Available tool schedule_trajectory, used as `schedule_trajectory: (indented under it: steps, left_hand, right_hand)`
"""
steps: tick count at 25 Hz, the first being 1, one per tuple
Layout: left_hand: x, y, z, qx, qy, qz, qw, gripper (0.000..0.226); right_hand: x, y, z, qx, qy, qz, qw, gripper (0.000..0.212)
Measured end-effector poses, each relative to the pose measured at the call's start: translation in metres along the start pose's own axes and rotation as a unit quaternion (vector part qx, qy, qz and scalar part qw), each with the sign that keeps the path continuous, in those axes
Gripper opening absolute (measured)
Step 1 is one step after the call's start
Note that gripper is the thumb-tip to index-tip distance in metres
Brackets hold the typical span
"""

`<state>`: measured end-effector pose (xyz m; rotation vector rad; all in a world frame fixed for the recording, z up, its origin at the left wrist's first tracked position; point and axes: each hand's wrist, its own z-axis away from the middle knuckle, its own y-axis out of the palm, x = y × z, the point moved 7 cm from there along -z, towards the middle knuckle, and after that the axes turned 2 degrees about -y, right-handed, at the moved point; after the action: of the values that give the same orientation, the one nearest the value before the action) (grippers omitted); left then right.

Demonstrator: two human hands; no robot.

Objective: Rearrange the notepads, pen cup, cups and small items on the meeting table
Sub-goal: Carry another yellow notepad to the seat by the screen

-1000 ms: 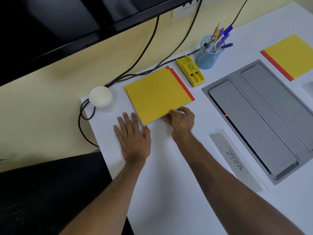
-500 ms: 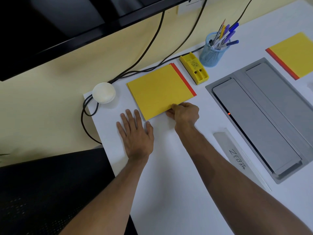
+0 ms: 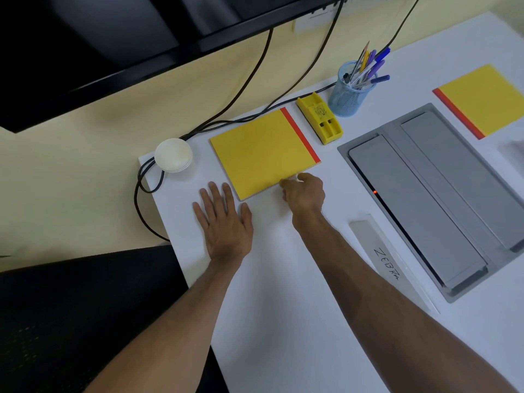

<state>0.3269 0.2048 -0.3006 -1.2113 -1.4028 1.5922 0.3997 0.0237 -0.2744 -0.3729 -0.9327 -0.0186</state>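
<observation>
A yellow notepad stack (image 3: 261, 150) with a red spine strip lies flat on the white table (image 3: 283, 279). My right hand (image 3: 304, 192) pinches its near edge with thumb and fingertips. My left hand (image 3: 224, 222) lies flat and spread on the table just left of the pad's near corner, holding nothing. A stack of white cups (image 3: 173, 155) stands upside down at the far left corner. Right of the pad sit a yellow stapler-like holder (image 3: 320, 117) and a blue mesh pen cup (image 3: 350, 92) full of pens. A second yellow notepad (image 3: 485, 100) lies far right.
A grey recessed cable box (image 3: 436, 194) with two lids fills the table's right side. A clear name plate marked "ZEBRA" (image 3: 388, 262) lies near my right forearm. Black cables (image 3: 141, 194) loop off the left edge. A dark screen hangs above; a black chair sits lower left.
The slightly fanned pads have been squared into one neat stack and nudged away from me. My right hand stays on the near edge; my left hand has barely moved.
</observation>
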Motion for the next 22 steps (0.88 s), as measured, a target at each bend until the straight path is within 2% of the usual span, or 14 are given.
schedule_trajectory:
  steps: [2, 6, 9, 15, 18, 22]
  left_hand:
    - [0.003, 0.002, -0.003, 0.052, 0.005, 0.008, 0.999, 0.07]
    - [0.009, -0.011, -0.002, 0.164, 0.019, 0.122, 0.979, 0.075]
    - [-0.007, -0.05, 0.029, 0.147, 0.077, 0.164, 0.972, 0.067]
    - [-0.052, -0.124, 0.113, 0.111, 0.147, 0.148, 0.972, 0.054]
    - [-0.073, -0.158, 0.16, 0.104, 0.164, 0.173, 0.965, 0.05]
    - [-0.097, -0.194, 0.224, 0.11, 0.17, 0.208, 0.957, 0.047]
  right_hand:
    - [-0.003, -0.01, 0.009, 0.02, -0.021, 0.038, 0.999, 0.051]
    - [-0.007, -0.03, 0.036, 0.063, -0.073, 0.108, 0.989, 0.036]
    - [0.0, -0.047, 0.069, 0.086, -0.139, 0.198, 0.966, 0.027]
    - [-0.01, -0.11, 0.149, 0.098, -0.273, 0.372, 0.882, 0.031]
    - [-0.027, -0.16, 0.185, 0.088, -0.283, 0.391, 0.871, 0.031]
    - [-0.051, -0.227, 0.226, 0.066, -0.277, 0.386, 0.877, 0.03]
